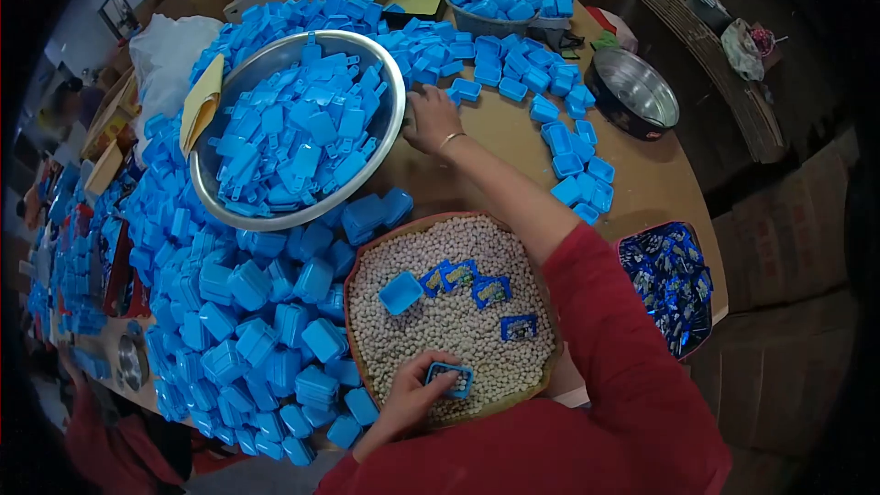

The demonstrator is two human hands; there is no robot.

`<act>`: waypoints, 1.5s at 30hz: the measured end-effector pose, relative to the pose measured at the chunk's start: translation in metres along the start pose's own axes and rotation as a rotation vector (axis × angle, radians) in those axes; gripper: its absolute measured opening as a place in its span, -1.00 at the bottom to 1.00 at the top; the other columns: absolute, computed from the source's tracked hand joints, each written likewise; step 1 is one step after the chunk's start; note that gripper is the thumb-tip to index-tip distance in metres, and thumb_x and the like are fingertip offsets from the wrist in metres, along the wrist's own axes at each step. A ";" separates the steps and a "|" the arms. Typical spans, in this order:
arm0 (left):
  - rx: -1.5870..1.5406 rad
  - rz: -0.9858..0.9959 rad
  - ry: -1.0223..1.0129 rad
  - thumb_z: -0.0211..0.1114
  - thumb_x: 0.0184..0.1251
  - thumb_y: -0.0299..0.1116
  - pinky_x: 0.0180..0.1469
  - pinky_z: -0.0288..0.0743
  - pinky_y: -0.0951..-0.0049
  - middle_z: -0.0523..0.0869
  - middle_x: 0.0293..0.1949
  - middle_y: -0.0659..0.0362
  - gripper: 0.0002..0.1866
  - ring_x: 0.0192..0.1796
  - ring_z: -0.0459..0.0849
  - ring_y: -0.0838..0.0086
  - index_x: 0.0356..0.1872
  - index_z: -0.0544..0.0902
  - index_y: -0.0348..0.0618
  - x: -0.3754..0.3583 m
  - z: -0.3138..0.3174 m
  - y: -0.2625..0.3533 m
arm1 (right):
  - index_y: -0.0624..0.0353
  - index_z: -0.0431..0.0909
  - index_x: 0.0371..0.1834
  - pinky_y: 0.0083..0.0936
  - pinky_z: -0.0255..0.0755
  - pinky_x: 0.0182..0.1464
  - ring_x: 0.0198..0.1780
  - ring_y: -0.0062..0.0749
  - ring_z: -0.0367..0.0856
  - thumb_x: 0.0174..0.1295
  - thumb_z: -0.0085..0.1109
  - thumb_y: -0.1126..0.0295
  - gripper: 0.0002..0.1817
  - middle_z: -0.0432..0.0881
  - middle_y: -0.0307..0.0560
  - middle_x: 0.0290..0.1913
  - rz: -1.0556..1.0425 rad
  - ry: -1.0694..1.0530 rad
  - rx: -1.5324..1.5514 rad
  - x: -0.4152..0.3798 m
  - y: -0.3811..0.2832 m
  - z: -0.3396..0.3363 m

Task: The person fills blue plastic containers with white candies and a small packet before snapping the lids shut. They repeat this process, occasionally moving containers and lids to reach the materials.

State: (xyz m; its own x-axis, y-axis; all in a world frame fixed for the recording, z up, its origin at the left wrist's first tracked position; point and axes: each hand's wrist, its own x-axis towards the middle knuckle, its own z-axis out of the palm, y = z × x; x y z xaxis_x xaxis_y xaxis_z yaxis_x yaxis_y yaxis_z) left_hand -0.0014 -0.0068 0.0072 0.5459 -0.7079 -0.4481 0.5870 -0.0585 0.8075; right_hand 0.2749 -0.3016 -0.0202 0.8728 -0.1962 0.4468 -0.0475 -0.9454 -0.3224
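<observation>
My left hand (412,401) grips a small blue plastic box (450,381) at the near edge of a tray, and pale round beads show inside the box. The tray (356,307) is full of these pale beads (458,339). Another blue box (401,293) lies on the beads, with several dark blue printed packets (491,291) beside it. Stretched forward, my right hand (434,119) is beside the rim of a large metal bowl (400,101), its fingers apart and partly hidden. The bowl holds a heap of flat blue plastic lids (293,142).
Closed blue boxes (247,335) are piled on the left. Open blue boxes (513,64) spread over the table's (642,183) far side. At right stand a round metal tin (632,92) and a tray of blue packets (665,289). Other people are at the far left.
</observation>
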 end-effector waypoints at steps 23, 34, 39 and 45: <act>-0.056 -0.076 -0.021 0.23 0.33 -0.40 -0.25 0.52 0.53 0.64 -0.20 0.18 -0.74 -0.22 0.61 0.59 0.00 0.53 -0.21 0.004 0.000 0.007 | 0.11 0.68 -0.41 -0.28 0.43 -0.02 -0.02 -0.17 0.50 -0.02 0.33 0.17 -0.75 0.60 0.02 -0.13 0.029 -0.096 0.103 -0.098 0.173 -0.098; 0.011 0.030 -0.093 0.36 0.00 -0.65 -0.08 0.53 0.52 0.62 -0.09 0.20 -0.42 -0.07 0.61 0.53 0.12 0.41 -0.19 0.004 0.007 0.012 | 0.15 0.54 -0.36 -0.73 0.30 -0.20 -0.29 -0.82 0.39 0.29 0.15 0.27 -0.81 0.49 -0.45 -0.36 0.412 -0.166 1.170 -0.146 0.118 -0.189; 0.032 0.105 0.013 0.25 0.05 -0.72 -0.07 0.51 0.53 0.60 -0.05 0.20 -0.44 -0.04 0.60 0.53 0.15 0.39 -0.19 0.006 0.002 0.003 | 0.19 0.55 -0.30 -0.51 0.42 -0.24 -0.26 -0.44 0.56 0.24 0.17 0.30 -0.83 0.60 -0.19 -0.18 0.043 -0.417 0.749 -0.194 0.026 -0.197; 0.035 0.088 0.031 0.26 0.08 -0.69 -0.18 0.49 0.59 0.60 -0.10 0.23 -0.48 -0.12 0.60 0.57 0.13 0.41 -0.19 0.003 0.006 0.008 | 0.14 0.52 -0.30 -0.27 0.44 -0.31 -0.28 -0.05 0.55 0.08 0.24 0.39 -0.85 0.51 -0.04 -0.28 0.008 0.047 0.095 -0.216 0.051 -0.181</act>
State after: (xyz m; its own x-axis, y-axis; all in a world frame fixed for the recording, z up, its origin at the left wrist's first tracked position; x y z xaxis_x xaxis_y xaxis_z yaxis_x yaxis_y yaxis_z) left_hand 0.0014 -0.0136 0.0144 0.6132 -0.6891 -0.3862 0.5150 -0.0220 0.8569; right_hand -0.0036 -0.3542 0.0177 0.8486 -0.2177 0.4821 -0.0062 -0.9155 -0.4024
